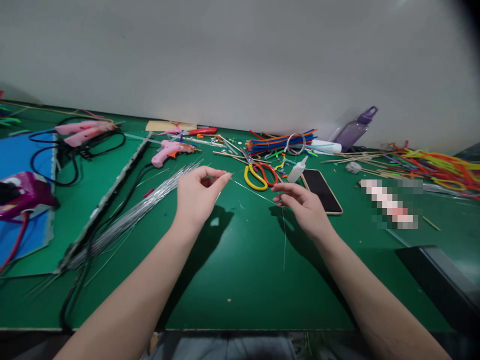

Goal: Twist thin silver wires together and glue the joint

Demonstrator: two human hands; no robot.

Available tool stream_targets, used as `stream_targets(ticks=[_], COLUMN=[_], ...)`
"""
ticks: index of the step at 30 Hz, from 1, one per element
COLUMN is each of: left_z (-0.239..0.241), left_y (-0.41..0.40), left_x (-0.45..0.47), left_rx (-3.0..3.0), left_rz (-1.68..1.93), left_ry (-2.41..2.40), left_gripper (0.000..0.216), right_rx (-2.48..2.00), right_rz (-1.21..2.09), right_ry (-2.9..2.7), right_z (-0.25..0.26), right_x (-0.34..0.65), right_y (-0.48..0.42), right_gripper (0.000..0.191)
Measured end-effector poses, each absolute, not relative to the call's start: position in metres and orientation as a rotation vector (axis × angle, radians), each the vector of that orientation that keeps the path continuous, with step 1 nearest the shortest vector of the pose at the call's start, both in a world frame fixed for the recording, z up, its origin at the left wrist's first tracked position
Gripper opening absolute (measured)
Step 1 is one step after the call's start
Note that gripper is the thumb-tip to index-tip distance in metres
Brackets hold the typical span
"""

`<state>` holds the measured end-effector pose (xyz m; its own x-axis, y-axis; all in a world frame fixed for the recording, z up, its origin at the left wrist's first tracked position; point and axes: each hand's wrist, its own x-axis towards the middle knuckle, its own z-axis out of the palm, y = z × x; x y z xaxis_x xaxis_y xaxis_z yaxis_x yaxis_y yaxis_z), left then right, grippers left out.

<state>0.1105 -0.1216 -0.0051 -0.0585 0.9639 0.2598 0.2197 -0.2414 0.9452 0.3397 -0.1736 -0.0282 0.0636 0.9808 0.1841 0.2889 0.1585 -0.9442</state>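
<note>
A thin, shiny wire [252, 190] stretches between my two hands above the green table. My left hand [197, 195] pinches one end of it between thumb and index finger. Farther along, my right hand [305, 202] has thumb and fingers closed loosely about the wire. A thin length hangs down below the right fingers. Beyond the hands lie scissors [258, 176] with yellow and red handles, and a small white glue bottle [297, 171] leans beside them. A bundle of silvery wires [150, 206] lies to the left of my left hand.
Pink glue guns [167, 152] with black cords lie at the back left. A phone [321, 191] is just behind my right hand. Blue and orange pipe cleaners [277, 143], a purple bottle [352, 131] and thin sticks line the back. A dark box-like object [438, 275] sits front right.
</note>
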Motion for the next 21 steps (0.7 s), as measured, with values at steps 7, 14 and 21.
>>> stream_targets(ticks=[7,14,21], left_z=[-0.015,-0.020,-0.026], left_y=[-0.118,-0.123,-0.122], left_x=[0.117,0.126,0.126], left_rx=[1.208,1.104,1.094], left_rz=[1.213,1.114,0.920], left_ry=[1.213,1.165,1.088], left_gripper=[0.025,0.024,0.024], right_rx=[-1.323,-1.285,-1.239], right_rz=[0.902,0.889,0.753], right_ry=[-1.477,-1.572,-1.457], right_z=[-0.031,-0.023,-0.023], right_x=[0.335,0.321,0.333], right_y=[-0.175,-0.186,-0.182], right_gripper=[0.034,0.035,0.022])
